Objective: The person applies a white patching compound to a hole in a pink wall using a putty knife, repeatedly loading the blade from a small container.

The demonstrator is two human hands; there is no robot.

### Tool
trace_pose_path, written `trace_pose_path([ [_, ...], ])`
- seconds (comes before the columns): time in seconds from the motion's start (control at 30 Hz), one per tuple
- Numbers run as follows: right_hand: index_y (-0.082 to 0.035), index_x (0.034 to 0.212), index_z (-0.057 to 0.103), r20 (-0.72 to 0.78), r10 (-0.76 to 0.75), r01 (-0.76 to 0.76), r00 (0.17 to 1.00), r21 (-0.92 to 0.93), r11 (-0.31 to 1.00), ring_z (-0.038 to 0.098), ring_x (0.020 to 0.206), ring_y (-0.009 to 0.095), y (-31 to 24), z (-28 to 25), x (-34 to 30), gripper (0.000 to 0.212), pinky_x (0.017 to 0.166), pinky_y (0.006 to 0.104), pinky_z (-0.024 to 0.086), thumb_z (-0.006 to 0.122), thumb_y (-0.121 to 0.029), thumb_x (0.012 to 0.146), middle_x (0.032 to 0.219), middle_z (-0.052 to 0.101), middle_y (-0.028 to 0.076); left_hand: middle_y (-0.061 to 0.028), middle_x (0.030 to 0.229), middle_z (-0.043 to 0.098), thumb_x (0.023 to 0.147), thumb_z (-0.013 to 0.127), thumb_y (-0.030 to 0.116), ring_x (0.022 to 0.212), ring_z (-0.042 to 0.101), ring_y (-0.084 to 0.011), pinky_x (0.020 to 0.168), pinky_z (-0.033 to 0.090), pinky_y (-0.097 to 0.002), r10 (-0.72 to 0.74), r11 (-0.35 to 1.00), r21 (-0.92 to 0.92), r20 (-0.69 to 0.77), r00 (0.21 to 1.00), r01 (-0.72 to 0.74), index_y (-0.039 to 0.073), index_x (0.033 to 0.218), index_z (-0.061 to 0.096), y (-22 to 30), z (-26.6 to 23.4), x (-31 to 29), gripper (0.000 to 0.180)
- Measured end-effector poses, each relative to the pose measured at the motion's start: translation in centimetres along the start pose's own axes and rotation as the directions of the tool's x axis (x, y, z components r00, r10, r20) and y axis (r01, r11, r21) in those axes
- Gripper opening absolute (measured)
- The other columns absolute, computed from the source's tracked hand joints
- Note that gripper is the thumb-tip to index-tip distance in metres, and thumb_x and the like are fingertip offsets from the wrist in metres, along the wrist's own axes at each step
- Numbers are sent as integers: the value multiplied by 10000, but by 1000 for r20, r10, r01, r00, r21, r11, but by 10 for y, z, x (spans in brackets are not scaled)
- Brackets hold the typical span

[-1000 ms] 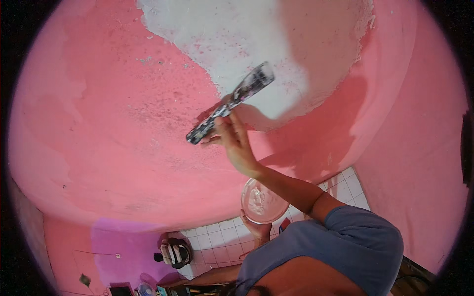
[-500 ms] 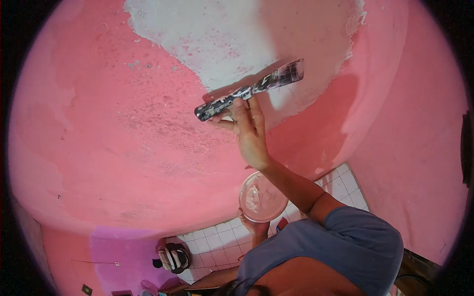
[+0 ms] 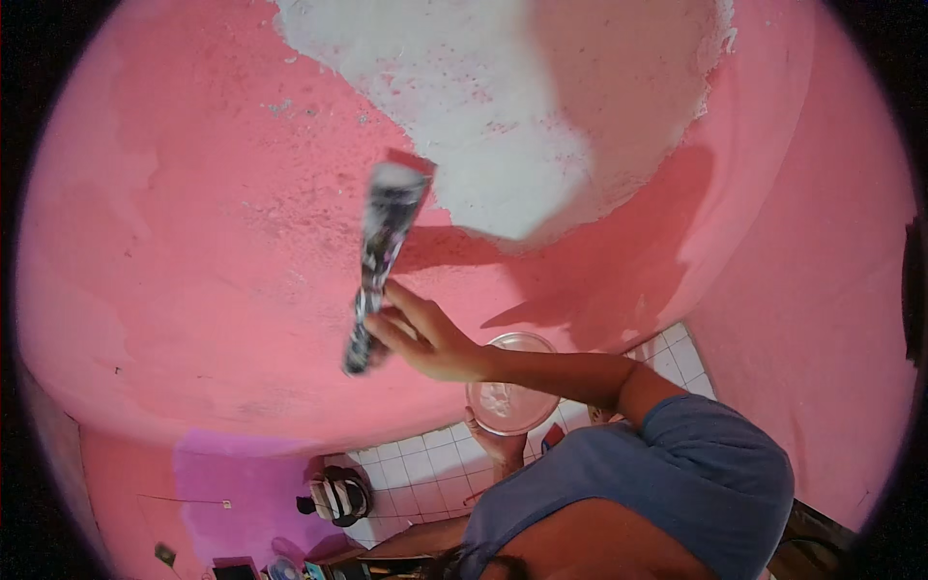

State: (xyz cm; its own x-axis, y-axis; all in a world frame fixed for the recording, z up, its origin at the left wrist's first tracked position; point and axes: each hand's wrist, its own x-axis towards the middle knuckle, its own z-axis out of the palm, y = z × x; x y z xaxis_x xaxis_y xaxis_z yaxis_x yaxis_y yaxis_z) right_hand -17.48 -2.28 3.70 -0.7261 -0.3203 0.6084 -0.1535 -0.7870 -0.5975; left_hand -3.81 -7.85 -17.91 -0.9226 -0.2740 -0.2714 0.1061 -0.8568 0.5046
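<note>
The right hand (image 3: 425,338) closes its fingers around the lower end of a wide putty knife (image 3: 382,261), whose long axis runs nearly upright, blade end up against the pink wall (image 3: 193,242) just left of the white filler patch (image 3: 483,126). The left hand (image 3: 498,447), below and farther from the wall, cups a small bowl (image 3: 510,396) from underneath.

A wide, paint-spattered metal scraper (image 3: 379,261) stands nearly upright, its blurred blade above the fingers (image 3: 401,324) gripping its handle.
</note>
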Motion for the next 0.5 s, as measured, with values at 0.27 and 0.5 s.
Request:
trace_pose_path([
  [0.27,-35,1196,572,4,558,-194,830,-936,295,574,1047,300,-108,-121,-84,366,895,398,451,602,-128,843,1099,603,160,-117,1478,345,940,328,555,1349,334,-327,1115,271,-499,-7,999,-40,-1,1000,7,125,1451,325,-7,71,13,668],
  [0.5,-135,1162,554,-225,418,-147,880,-967,-209,661,738,250,-197,-146,-128,340,651,401,504,636,-176,835,843,663,114,-168,1469,361,913,390,550,1312,390,-373,1073,331,-561,-221,954,-162,185,958,251,104,1442,334,-12,103,4,695],
])
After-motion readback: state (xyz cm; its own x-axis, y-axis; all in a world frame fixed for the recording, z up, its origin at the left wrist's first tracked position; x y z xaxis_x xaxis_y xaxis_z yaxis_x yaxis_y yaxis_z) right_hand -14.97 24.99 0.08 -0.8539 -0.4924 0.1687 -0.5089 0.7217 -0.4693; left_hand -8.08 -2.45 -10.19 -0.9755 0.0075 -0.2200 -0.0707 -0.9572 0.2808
